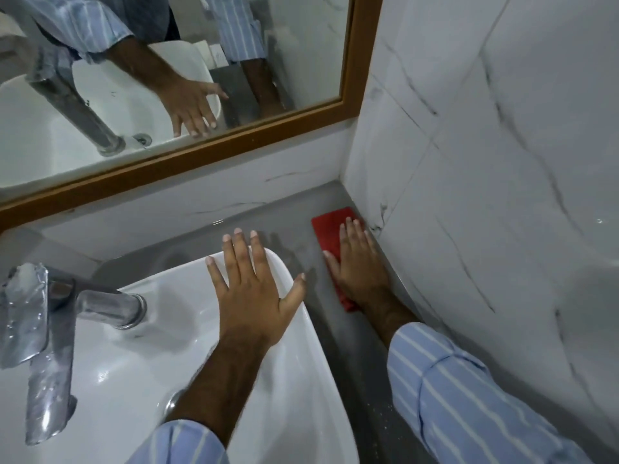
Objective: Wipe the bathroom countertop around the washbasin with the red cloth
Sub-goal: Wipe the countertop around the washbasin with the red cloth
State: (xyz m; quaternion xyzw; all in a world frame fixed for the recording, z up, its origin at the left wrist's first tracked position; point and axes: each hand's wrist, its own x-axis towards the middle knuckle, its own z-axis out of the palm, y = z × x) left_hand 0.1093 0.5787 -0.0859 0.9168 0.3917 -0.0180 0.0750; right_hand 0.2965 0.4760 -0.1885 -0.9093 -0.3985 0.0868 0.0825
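Note:
The red cloth point(329, 227) lies flat on the grey countertop point(294, 229), in the narrow strip between the white washbasin point(301, 380) and the right wall. My right hand point(356, 262) presses down on the cloth with fingers stretched out flat, close to the back corner. Part of the cloth shows ahead of the fingers and a bit sticks out behind the wrist. My left hand point(253, 286) rests spread on the basin's back right rim and holds nothing.
A chrome tap point(50, 329) stands at the basin's left. The marble-tiled right wall point(485, 195) borders the strip tightly. A wooden-framed mirror point(187, 155) hangs above the back wall. Specks of debris lie on the counter near my right sleeve.

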